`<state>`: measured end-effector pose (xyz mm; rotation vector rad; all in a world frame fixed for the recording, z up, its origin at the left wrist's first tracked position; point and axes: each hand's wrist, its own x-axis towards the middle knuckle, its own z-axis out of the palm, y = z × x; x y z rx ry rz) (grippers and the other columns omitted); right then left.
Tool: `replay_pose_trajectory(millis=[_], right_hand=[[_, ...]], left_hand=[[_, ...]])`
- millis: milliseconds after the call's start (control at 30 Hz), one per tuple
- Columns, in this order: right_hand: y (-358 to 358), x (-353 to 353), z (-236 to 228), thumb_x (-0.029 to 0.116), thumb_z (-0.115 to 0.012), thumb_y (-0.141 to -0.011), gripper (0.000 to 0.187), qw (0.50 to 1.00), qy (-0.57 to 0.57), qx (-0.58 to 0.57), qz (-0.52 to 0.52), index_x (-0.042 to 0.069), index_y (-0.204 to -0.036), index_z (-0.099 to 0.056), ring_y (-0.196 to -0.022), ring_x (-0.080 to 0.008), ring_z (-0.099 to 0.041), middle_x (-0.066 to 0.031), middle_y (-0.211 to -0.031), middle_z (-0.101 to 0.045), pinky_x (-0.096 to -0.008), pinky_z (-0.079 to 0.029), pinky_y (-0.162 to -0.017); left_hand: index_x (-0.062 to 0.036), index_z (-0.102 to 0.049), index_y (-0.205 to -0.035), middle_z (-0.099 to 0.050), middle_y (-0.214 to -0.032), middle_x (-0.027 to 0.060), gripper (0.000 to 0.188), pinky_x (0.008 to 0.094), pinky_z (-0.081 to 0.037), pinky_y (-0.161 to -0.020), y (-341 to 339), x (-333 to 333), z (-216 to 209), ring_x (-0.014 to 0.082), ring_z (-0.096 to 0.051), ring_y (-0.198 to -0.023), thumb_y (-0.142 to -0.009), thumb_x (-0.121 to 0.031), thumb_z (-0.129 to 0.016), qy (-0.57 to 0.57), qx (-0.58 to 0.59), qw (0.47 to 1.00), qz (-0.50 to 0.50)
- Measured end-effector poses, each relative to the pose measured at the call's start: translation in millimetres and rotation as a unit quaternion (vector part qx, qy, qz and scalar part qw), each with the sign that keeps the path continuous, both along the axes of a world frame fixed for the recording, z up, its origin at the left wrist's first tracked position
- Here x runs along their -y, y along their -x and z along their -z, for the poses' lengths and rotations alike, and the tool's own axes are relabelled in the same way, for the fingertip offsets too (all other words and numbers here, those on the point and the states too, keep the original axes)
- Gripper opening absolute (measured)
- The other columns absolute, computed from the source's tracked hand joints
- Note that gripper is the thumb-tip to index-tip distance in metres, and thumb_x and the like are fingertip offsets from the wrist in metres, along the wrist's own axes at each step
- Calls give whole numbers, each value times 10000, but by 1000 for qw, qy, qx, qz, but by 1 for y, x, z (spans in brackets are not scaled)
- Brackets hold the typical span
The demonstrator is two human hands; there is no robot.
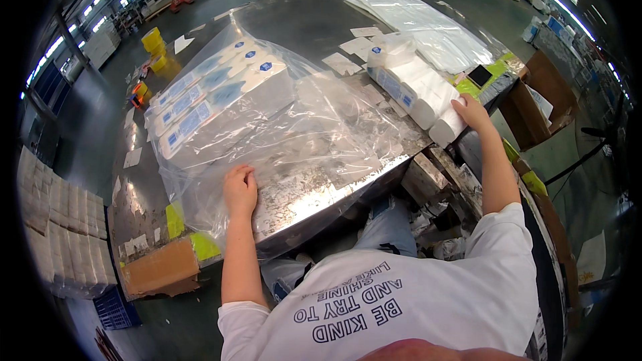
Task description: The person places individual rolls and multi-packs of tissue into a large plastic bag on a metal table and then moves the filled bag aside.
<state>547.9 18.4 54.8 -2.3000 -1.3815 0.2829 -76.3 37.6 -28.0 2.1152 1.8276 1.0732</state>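
Note:
A large see-through plastic bag (281,135) lies on the worn metal table, its loose part spread toward me. Inside it, at the far left, several long tissue packs (224,87) with blue and white print lie side by side. My left hand (241,192) is closed on the bag's near edge, fingers curled; the exact grip is partly hidden. At the right, my right hand (473,113) wraps over the near right end of a row of white tissue packs (428,93). Blue marks show on the row's left side. The undersides of these packs are hidden.
Flat white plastic bags (421,23) are stacked at the far right of the metal table (294,204). Yellow tape rolls (154,43) stand at the left edge. An open cardboard box (538,103) is beyond the right side. Stacked wrapped packs (63,227) stand at the lower left.

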Motion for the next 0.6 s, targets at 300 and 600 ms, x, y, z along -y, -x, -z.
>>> replay_pose_trajectory(millis=[300,600], right_hand=[[28,23,11,365,-704,-767,686,960,-155,-226,51,-28,-1297,-515,-1070,-342,-607,-240,-1195,-608,-387,-456,-951],[64,3,26,261,-664,-831,614,890,-149,-431,-18,31,-1360,-453,-971,-206,-590,-144,-1203,-576,-330,-522,-712]], left_hand=[[-44,-513,-1275,-487,-1299,187,545,465,-347,-1041,-89,49,-54,354,-439,-1225,-746,-90,-634,-108,-20,988,107],[-53,-572,-1205,-563,-1202,149,469,432,-391,-1001,-256,26,-116,353,-496,-1147,-779,-191,-715,-107,32,896,430]])
